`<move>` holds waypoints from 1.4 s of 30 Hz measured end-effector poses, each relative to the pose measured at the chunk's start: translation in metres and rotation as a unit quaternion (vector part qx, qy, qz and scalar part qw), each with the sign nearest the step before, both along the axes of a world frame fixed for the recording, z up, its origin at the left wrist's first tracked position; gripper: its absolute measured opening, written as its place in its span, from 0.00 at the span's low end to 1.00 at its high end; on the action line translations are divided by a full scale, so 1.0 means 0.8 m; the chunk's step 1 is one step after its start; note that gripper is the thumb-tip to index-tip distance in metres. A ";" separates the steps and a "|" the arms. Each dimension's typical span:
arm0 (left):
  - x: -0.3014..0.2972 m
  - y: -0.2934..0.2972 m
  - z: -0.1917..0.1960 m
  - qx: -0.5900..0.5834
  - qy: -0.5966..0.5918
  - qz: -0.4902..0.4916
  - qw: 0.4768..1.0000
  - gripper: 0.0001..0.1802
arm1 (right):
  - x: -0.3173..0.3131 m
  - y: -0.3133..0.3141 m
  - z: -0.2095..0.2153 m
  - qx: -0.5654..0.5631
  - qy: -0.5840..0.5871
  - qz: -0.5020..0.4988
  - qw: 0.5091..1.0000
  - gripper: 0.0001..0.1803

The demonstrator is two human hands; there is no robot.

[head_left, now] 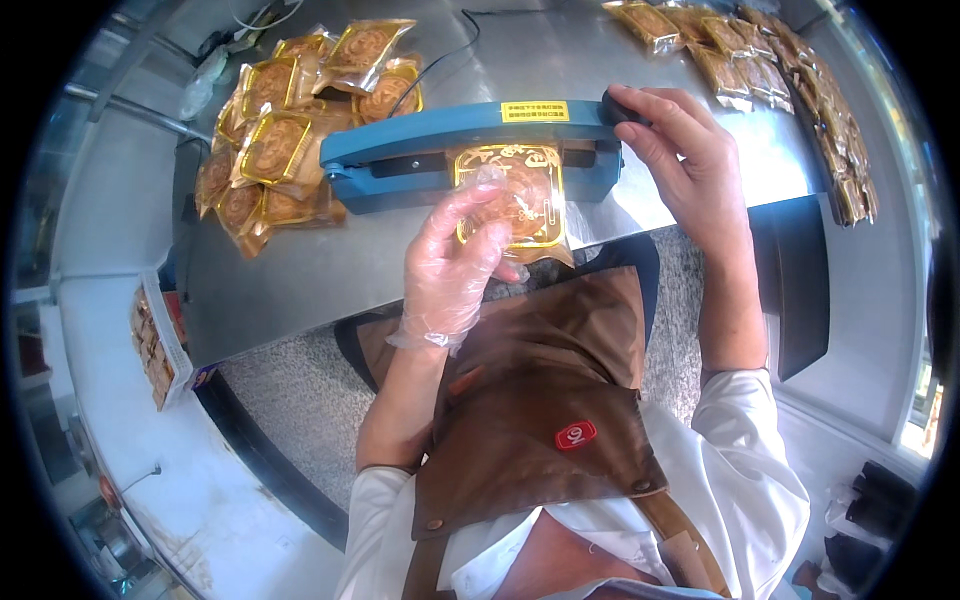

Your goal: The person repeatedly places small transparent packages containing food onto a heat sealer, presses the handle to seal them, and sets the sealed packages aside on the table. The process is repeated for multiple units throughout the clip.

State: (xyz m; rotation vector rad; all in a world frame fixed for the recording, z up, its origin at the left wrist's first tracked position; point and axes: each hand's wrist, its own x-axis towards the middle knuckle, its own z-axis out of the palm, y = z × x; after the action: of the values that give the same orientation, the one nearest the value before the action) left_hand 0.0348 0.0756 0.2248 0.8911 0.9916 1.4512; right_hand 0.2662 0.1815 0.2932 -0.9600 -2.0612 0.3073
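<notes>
A blue hand-lever bag sealer [390,180] stands near the front edge of the metal table. My left hand [455,245], in a clear plastic glove, grips a mooncake packet [530,215], a round brown cake in a gold-rimmed tray inside a clear bag. The bag's far end reaches in under the sealer's arm. Bare, my right hand [685,150] has its thumb and fingers closed around the black knob [612,108] at the right end of that arm. How firmly the arm presses on the bag cannot be made out.
Several bagged mooncakes [275,145] are heaped left of the sealer. More packets [720,50] lie at the far right, beside a long row of brown packets [835,130] along the table's right edge. A cable [440,60] runs behind the sealer. A white box [165,340] of small items sits lower left.
</notes>
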 end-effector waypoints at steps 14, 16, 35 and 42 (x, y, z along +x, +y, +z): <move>-0.011 -0.005 -0.013 0.003 0.002 -0.022 1.000 0.20 | 0.003 -0.004 -0.014 -0.095 0.024 -0.001 0.995 0.13; -0.011 -0.003 -0.013 0.014 0.000 -0.021 1.000 0.20 | 0.002 -0.003 -0.013 -0.097 0.025 0.000 0.995 0.13; -0.004 0.002 -0.006 0.025 0.033 0.022 0.999 0.18 | 0.004 -0.004 0.019 -0.130 -0.012 0.036 0.991 0.17; -0.004 0.004 -0.006 -0.001 0.023 0.024 0.999 0.19 | 0.021 0.003 0.004 -0.087 -0.004 0.052 0.995 0.16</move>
State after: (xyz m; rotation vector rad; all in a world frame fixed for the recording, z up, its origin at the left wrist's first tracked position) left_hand 0.0318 0.0791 0.2199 0.9081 1.0549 1.4764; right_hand 0.2826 0.1841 0.2964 -0.9601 -2.1209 0.5473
